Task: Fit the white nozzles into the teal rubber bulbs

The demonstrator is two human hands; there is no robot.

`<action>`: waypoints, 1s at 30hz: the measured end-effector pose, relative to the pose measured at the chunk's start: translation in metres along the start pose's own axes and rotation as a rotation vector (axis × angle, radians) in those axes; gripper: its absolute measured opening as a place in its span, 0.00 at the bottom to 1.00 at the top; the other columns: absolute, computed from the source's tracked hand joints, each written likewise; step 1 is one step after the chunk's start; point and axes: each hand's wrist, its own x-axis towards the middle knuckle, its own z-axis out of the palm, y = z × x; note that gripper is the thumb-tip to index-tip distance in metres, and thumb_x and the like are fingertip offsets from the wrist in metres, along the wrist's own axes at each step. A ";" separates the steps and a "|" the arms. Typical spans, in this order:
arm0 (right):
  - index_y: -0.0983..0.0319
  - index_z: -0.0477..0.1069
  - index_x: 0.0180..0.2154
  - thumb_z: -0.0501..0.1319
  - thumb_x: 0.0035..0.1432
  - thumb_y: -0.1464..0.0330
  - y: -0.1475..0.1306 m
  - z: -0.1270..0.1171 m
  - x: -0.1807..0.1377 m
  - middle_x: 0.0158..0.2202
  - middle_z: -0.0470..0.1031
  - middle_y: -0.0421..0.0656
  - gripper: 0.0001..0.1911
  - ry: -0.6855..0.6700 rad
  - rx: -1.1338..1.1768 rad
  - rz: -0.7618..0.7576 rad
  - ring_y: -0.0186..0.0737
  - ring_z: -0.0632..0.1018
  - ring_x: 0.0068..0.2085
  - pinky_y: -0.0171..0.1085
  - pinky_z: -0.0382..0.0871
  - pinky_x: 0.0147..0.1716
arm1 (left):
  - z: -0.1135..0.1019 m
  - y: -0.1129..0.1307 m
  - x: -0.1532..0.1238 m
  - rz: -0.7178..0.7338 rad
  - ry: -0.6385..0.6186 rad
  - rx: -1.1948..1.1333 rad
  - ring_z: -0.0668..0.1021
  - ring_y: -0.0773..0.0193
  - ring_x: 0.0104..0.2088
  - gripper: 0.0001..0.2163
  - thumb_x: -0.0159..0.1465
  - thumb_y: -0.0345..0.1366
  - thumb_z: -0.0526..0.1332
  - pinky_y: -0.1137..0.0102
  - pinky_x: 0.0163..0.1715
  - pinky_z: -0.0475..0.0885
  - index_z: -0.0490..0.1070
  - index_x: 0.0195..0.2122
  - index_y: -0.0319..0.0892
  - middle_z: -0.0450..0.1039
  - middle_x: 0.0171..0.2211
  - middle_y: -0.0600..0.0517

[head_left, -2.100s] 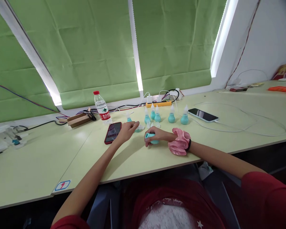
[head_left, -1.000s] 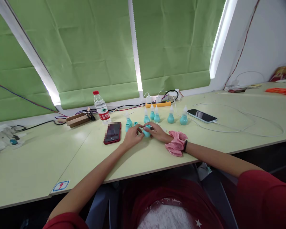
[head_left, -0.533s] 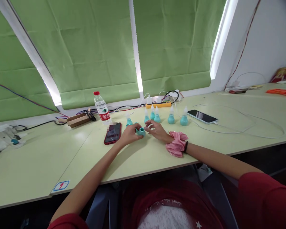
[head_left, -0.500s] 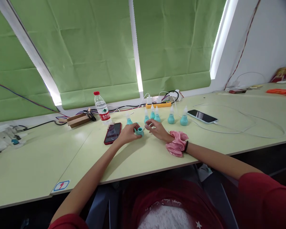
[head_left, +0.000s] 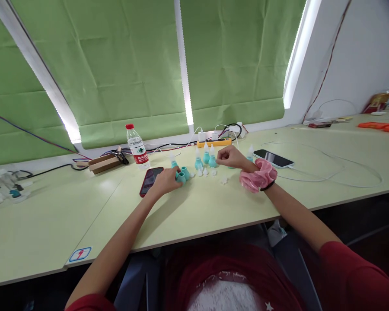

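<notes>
My left hand rests on the table with its fingers closed round a teal rubber bulb without a tip. A second open teal bulb lies right beside it. My right hand, with a pink scrunchie on its wrist, is raised and curled shut beside several upright teal bulbs with white tips. What its fingers hold is hidden. Loose white tips lie on the table between my hands.
A red phone lies left of my left hand. Behind it stand a water bottle and a wooden box. A yellow power strip with cables runs along the window. Another phone charges at the right.
My right hand has let go of the bulb, lifted and moved back right to the row of bulbs. My left hand has drawn the bulb a little to the left.
</notes>
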 end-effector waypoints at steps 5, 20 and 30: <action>0.65 0.67 0.24 0.61 0.35 0.68 0.005 -0.006 -0.006 0.13 0.64 0.35 0.09 -0.615 -0.127 0.126 0.29 0.66 0.16 0.29 0.56 0.16 | -0.003 0.003 -0.003 -0.070 0.008 0.027 0.73 0.59 0.32 0.16 0.51 0.44 0.53 0.72 0.24 0.62 0.63 0.40 0.45 0.70 0.30 0.51; 0.61 0.69 0.24 0.57 0.42 0.68 0.013 0.013 0.000 0.23 0.71 0.41 0.04 0.027 -0.554 0.147 0.37 0.70 0.27 0.35 0.60 0.25 | 0.000 0.001 -0.001 -0.017 0.062 -0.074 0.72 0.60 0.30 0.16 0.52 0.44 0.54 0.72 0.24 0.62 0.64 0.41 0.44 0.71 0.28 0.51; 0.65 0.55 0.50 0.60 0.39 0.62 0.024 -0.011 0.003 0.53 0.52 0.57 0.35 0.664 -0.836 0.292 0.62 0.57 0.48 0.52 0.56 0.38 | -0.006 0.010 -0.002 -0.091 0.133 -0.035 0.73 0.60 0.30 0.15 0.55 0.44 0.49 0.73 0.22 0.59 0.64 0.40 0.44 0.71 0.27 0.51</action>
